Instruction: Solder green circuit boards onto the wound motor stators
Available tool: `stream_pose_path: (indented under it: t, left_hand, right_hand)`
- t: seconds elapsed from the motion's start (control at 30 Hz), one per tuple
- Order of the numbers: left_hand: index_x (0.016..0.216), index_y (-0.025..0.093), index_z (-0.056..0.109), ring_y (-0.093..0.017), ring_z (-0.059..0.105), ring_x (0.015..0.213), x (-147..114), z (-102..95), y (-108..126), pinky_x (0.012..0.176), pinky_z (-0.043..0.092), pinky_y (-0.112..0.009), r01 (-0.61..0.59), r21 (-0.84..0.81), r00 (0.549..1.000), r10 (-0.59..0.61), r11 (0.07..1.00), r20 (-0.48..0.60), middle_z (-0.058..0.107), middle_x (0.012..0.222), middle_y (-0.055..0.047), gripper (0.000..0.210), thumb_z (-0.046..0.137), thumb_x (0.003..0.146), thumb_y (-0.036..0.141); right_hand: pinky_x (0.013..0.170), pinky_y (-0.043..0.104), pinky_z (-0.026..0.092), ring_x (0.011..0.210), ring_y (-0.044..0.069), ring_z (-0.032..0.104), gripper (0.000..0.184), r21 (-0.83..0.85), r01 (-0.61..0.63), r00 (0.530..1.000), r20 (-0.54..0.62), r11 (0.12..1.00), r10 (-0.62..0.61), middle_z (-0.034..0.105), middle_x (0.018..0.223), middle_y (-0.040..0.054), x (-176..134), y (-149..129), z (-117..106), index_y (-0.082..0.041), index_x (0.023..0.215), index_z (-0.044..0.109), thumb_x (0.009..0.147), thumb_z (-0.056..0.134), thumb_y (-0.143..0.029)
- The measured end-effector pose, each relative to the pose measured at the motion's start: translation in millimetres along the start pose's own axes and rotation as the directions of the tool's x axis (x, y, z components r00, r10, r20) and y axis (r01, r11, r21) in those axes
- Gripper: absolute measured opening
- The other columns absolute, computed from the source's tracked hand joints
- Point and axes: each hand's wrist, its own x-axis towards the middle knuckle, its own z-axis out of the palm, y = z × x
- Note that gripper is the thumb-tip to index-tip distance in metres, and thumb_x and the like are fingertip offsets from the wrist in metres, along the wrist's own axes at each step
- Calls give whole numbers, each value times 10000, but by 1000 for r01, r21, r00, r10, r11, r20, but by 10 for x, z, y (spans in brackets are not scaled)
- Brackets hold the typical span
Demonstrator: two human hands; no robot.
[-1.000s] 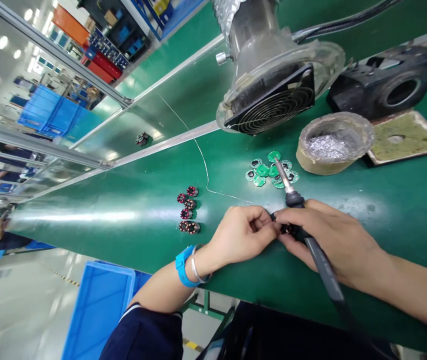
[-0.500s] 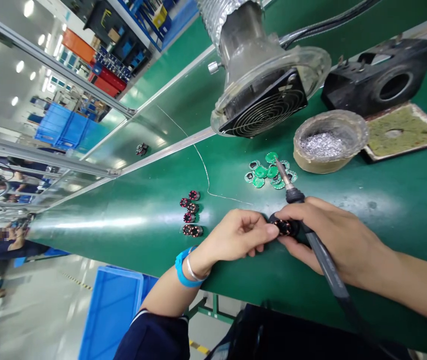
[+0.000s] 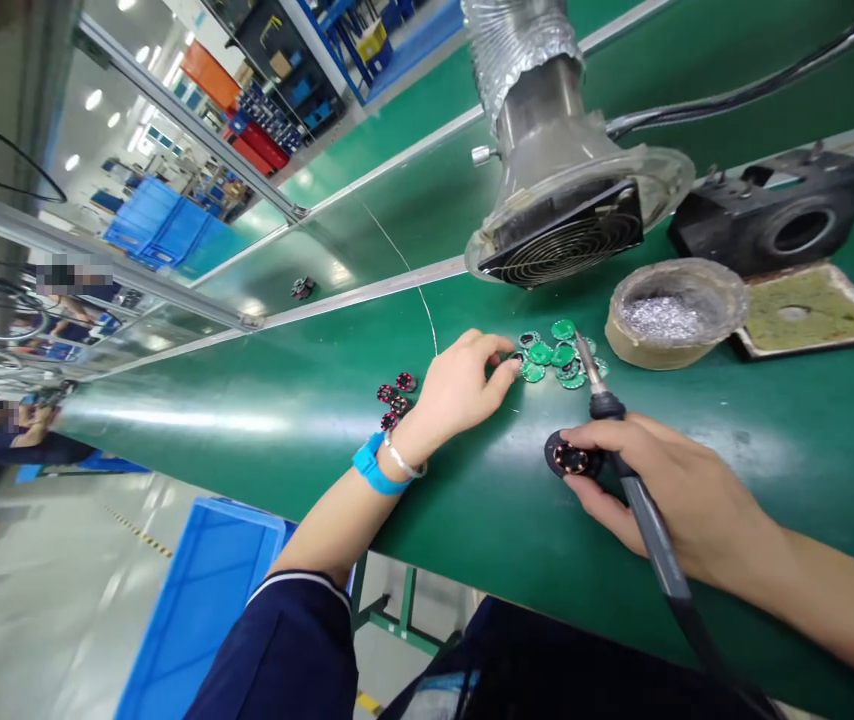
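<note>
My left hand reaches to the left edge of a pile of small round green circuit boards. Its thumb and forefinger pinch the rim of one circuit board there. My right hand is wrapped round a soldering iron, whose tip points up beside the pile. With thumb and fingers the same hand also steadies a copper-wound motor stator in a round black base on the bench. More stators stand left of my left hand, partly hidden by its wrist.
A fume extractor hood hangs over the back. Right of it are a round tub of silvery solder bits, a black iron stand and a sponge tray. Solder wire crosses the bench. A blue crate stands below.
My left hand has left the stator and moved up to the circuit board pile. My right hand stays with the iron and stator. The view has shifted slightly.
</note>
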Motion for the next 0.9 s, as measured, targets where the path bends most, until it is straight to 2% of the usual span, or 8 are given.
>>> stream_pose_path:
  t: [0.1,0.23,0.37,0.43,0.5,0.6,0.77,0.9]
  left_hand:
    - [1055,156,636,-170,612,888,89,76,-55,793,472,-300,10,-4,999,-10,1000,45,613,994,-54,213,642,866,253]
    - [948,157,591,-149,579,801,42,72,-88,747,468,-289,39,-64,995,-33,997,93,599,944,-34,146,665,830,197]
    - [939,169,524,-140,540,741,-107,51,-84,734,461,-301,13,-94,1000,-12,995,18,581,852,-11,100,561,853,134]
    - [936,170,508,-135,545,751,-194,56,-58,725,471,-293,-14,-234,1000,8,972,-25,571,847,-14,90,504,862,119]
    - [946,167,510,-113,563,744,-278,62,2,699,490,-266,-19,-487,1000,19,873,-4,569,878,-20,89,484,868,132]
    - [1043,168,519,-78,579,700,-384,51,151,651,501,-217,59,-787,994,39,615,105,578,885,-14,196,561,852,162]
    - [1169,188,455,-71,625,697,-457,44,367,662,519,-190,209,-913,965,79,350,251,634,852,-4,468,667,767,78]
    - [1166,189,440,-78,646,679,-465,110,398,647,543,-194,254,-937,954,95,238,283,661,857,-10,461,672,786,70]
  right_hand:
    - [593,261,498,726,154,630,236,1,11,1000,-5,1000,-11,658,898,40,-2,-6,-4,-203,1136,518,907,565,-236]
    - [572,250,485,657,128,592,231,21,19,1000,-21,1000,-18,634,846,17,6,0,-2,-201,1126,526,901,571,-221]
    - [602,270,524,711,150,635,262,18,32,999,-26,999,-32,667,883,29,19,-5,1,-199,1147,522,894,577,-231]
    - [669,294,561,820,175,676,299,16,43,998,-41,999,-42,699,1009,59,30,-28,-12,-198,1168,511,882,595,-227]
    - [757,325,581,934,196,689,320,5,64,995,-78,998,-64,698,1137,83,45,-65,-41,-203,1162,502,864,617,-183]
    - [834,367,584,1035,214,682,353,-25,123,987,-105,992,-125,679,1227,91,68,-122,-110,-223,1156,491,848,625,-116]
    - [835,377,592,1010,213,697,399,-71,153,988,30,986,-152,690,1209,27,90,-175,-239,-292,1202,501,861,604,-114]
    - [777,362,590,938,208,709,351,-85,127,992,-4,988,-128,722,1103,25,147,-214,-331,-281,1109,527,835,623,-84]
